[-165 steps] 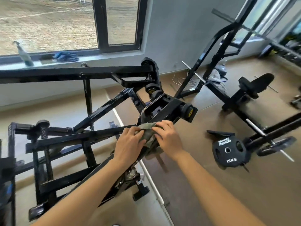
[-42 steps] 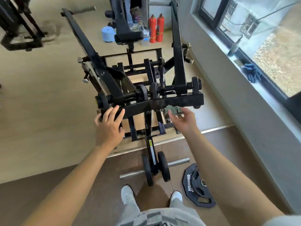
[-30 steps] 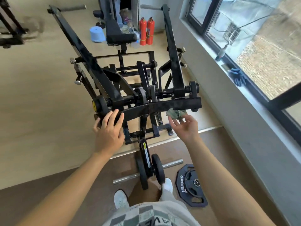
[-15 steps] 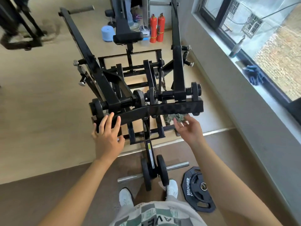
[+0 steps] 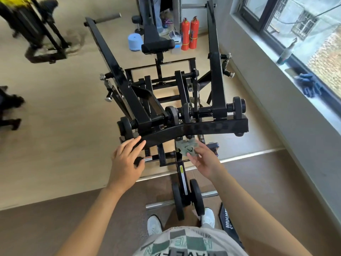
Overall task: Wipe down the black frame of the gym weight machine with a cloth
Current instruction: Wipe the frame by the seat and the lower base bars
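The black weight machine frame (image 5: 208, 127) fills the middle of the view, its thick crossbar running left to right just beyond my hands. My left hand (image 5: 126, 161) has its fingers straight, the tips touching the crossbar's left end. My right hand (image 5: 204, 160) pinches a crumpled grey-green cloth (image 5: 187, 147) with its fingertips, just under the middle of the crossbar. Two long black arms of the frame reach away from me towards a padded seat (image 5: 157, 46).
Two red fire extinguishers (image 5: 190, 33) and a blue roll (image 5: 135, 41) stand beyond the seat. A black weight plate (image 5: 227, 223) lies by my right foot, a steel bar (image 5: 158, 204) crosses the floor. A spray bottle (image 5: 285, 52) and blue gloves (image 5: 308, 86) rest on the windowsill.
Since 5.5 s ago I have moved round to the machine's crossbar end. In the last second my right hand brought the cloth leftwards under the crossbar; my left hand stayed at its left end.
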